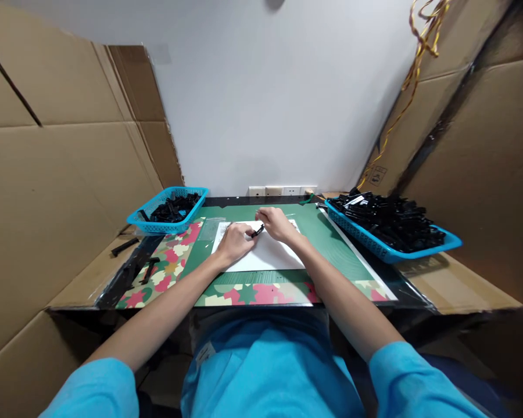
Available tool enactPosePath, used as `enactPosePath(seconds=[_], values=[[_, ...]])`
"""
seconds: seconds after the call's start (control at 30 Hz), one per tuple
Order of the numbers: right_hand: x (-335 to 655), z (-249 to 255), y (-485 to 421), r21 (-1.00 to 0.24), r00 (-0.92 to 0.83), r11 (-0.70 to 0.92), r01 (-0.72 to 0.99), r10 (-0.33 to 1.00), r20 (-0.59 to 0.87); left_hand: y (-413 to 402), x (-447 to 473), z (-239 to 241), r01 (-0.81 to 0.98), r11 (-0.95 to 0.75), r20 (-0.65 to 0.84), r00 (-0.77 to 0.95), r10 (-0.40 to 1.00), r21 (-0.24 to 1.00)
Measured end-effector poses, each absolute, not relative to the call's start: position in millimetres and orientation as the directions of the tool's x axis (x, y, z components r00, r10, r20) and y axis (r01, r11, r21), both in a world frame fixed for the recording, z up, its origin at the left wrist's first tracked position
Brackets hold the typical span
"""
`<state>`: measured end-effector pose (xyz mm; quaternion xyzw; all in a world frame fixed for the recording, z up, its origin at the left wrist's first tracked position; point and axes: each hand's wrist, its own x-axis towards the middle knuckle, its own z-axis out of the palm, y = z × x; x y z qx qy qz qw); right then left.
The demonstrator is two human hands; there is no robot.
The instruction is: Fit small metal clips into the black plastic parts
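Observation:
My left hand [235,241] and my right hand [279,223] meet over a white sheet [265,255] on the green mat [331,244]. Both are closed around a small black plastic part [258,231] held between them, just above the sheet. A blue basket [387,251] heaped with black parts stands to the right. A smaller blue basket [142,219] with fewer black parts stands to the left.
A camouflage-patterned cloth [169,267] lies under the mat. Two loose black parts [124,246] lie at the left table edge. Cardboard walls [47,174] close in both sides. Wall sockets [283,190] sit behind the table, and yellow cables [414,64] hang at the upper right.

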<state>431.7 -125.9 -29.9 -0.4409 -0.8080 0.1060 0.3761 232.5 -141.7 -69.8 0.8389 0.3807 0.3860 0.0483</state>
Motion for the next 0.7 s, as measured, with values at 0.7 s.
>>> enactPosePath(seconds=[0.7], values=[[449.0,-43.1,-116.3,-0.556,-0.492,0.593,0.583,0.802,0.339,-142.2,230.3,-68.9,0.584,-0.7,0.597,0.409,0.69,0.41]])
